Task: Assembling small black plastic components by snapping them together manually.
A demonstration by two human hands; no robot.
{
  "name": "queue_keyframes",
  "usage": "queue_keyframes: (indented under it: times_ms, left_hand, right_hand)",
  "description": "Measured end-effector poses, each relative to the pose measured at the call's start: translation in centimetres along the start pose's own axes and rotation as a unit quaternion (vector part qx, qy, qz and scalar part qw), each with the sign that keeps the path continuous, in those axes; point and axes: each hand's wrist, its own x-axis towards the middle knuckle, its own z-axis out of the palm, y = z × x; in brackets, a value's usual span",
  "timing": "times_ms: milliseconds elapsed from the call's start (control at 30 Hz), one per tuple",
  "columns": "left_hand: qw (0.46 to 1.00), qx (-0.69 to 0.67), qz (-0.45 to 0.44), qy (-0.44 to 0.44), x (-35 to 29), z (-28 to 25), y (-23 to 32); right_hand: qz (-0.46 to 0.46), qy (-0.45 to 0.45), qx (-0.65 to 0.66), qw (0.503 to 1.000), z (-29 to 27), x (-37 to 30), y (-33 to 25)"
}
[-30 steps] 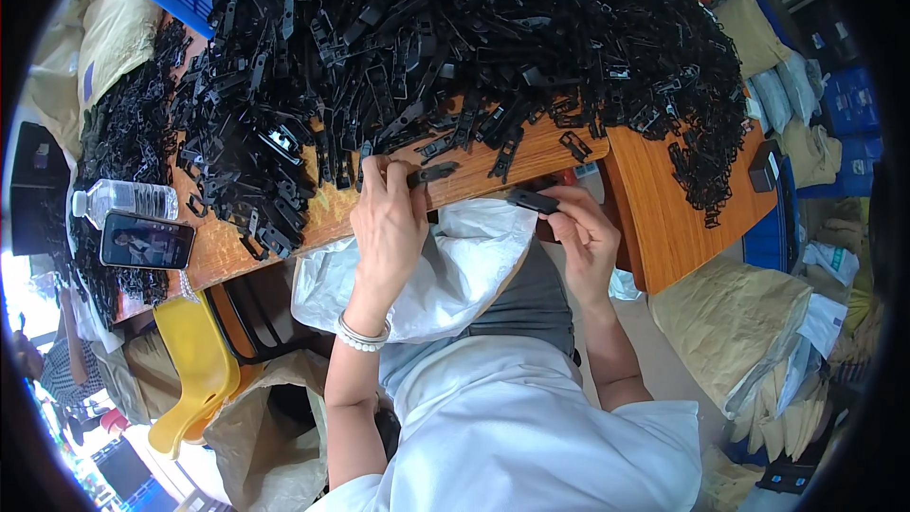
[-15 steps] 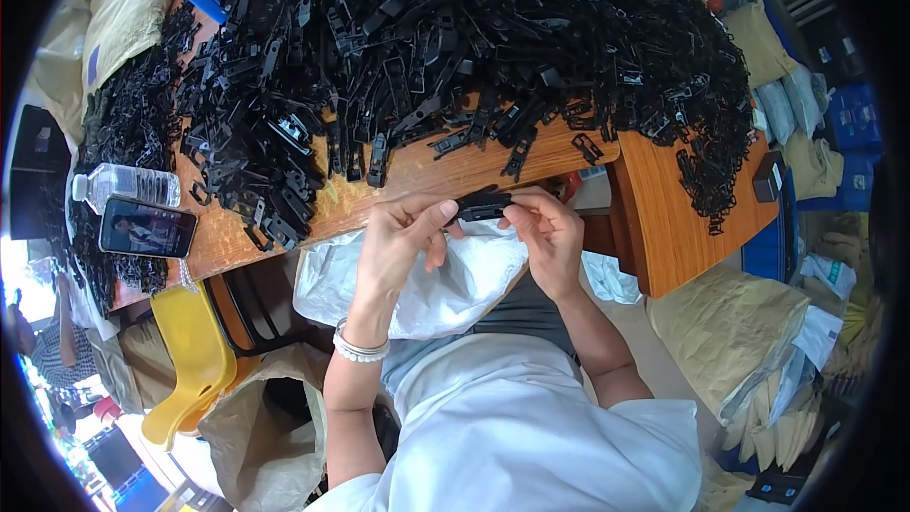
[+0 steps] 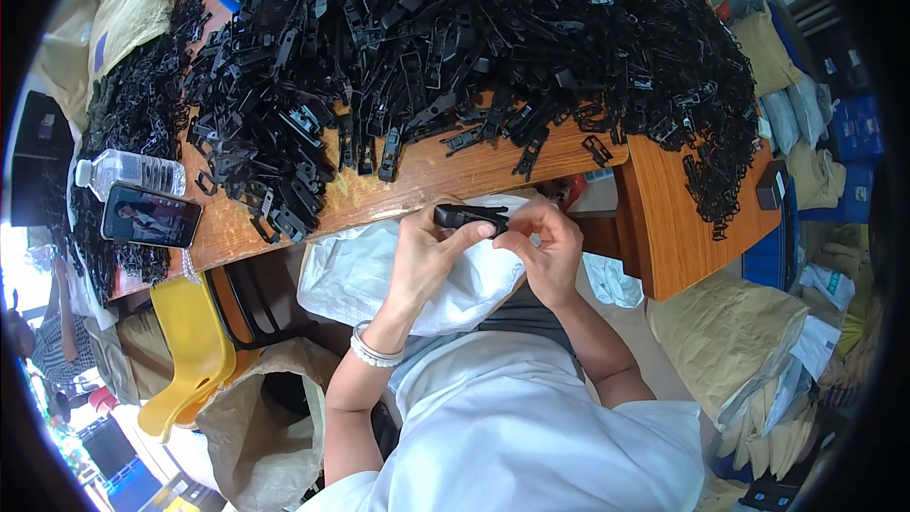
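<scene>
My left hand [image 3: 427,251] pinches a small, long black plastic part [image 3: 467,216] between thumb and fingers, just off the table's front edge. My right hand [image 3: 547,245] is closed close against the part's right end, fingers curled and thumb bent in. Whether a small piece sits between those fingertips is too small to see. Beneath both hands a white plastic sack [image 3: 365,275] lies open over my lap. Beyond them, a big heap of similar black parts [image 3: 408,47] covers much of the wooden table [image 3: 427,171].
A clear bottle [image 3: 137,173] and a propped phone [image 3: 152,215] stand at the table's left. A yellow chair [image 3: 190,341] and an open paper sack [image 3: 256,436] are at lower left. Brown sacks [image 3: 725,341] and a small black box [image 3: 772,185] are on the right.
The black part has turned and shifted slightly; my left hand has moved right with it. My right hand's fingers have curled in more at its right end.
</scene>
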Motion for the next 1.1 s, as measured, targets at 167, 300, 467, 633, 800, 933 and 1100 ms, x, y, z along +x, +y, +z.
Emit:
queue_keyframes:
  times_ms: [167, 300, 467, 633, 800, 933, 1100]
  left_hand:
    - [0.996, -0.078, 0.018, -0.044, 0.0, -0.4, 0.3]
    - [0.996, -0.075, 0.021, -0.048, -0.2, -1.1, 1.0]
    - [0.968, 0.143, 0.195, -0.072, 2.6, -5.1, 2.9]
    - [0.702, 0.619, 0.294, 0.195, 8.6, -11.9, 4.7]
    - [0.61, 0.716, 0.32, 0.114, 11.0, -13.5, 5.1]
    - [0.606, 0.709, 0.345, 0.101, 10.9, -13.7, 5.7]
    - [0.779, 0.464, 0.381, 0.18, 8.4, -11.8, 6.7]
  right_hand:
    - [0.049, -0.02, 0.148, 0.988, 1.0, 0.6, -1.3]
    - [0.059, -0.059, 0.16, 0.984, 1.3, 0.8, -1.6]
    - [0.084, -0.029, 0.192, 0.977, 1.2, 0.8, -0.4]
    - [0.077, -0.023, 0.168, 0.982, 0.5, 0.6, 0.0]
    - [0.083, -0.035, 0.168, 0.982, 0.7, 0.6, -0.1]
    - [0.088, -0.041, 0.168, 0.981, 0.4, 0.6, 0.0]
    - [0.101, -0.045, 0.169, 0.979, 0.8, 0.9, 0.2]
